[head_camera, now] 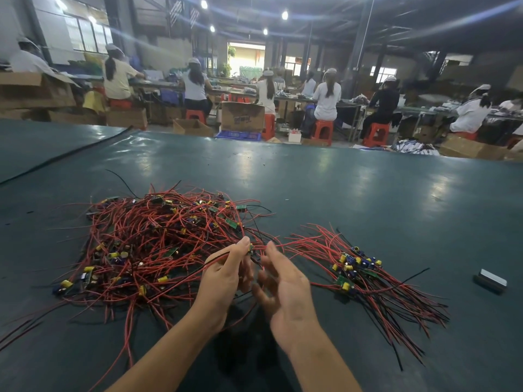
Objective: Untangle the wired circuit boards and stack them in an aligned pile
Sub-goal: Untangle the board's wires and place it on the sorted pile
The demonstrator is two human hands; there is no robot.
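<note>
A big tangled heap of small circuit boards with red and black wires [158, 244] lies on the dark green table, left of centre. To the right lies a sorted bundle of boards [356, 267], their wires fanned out. My left hand [226, 273] pinches one small green board [250, 248] between thumb and fingertips at the heap's right edge, with its wires trailing under the palm. My right hand [283, 284] hovers just beside it, fingers spread and loosely bent, among the red wires running toward the sorted bundle; it grips nothing that I can see.
A small grey and black block [491, 280] lies on the table [311, 176] at the right. A black cable [65, 157] crosses the far left. Beyond the table's far edge, several workers sit on red stools at benches among cardboard boxes.
</note>
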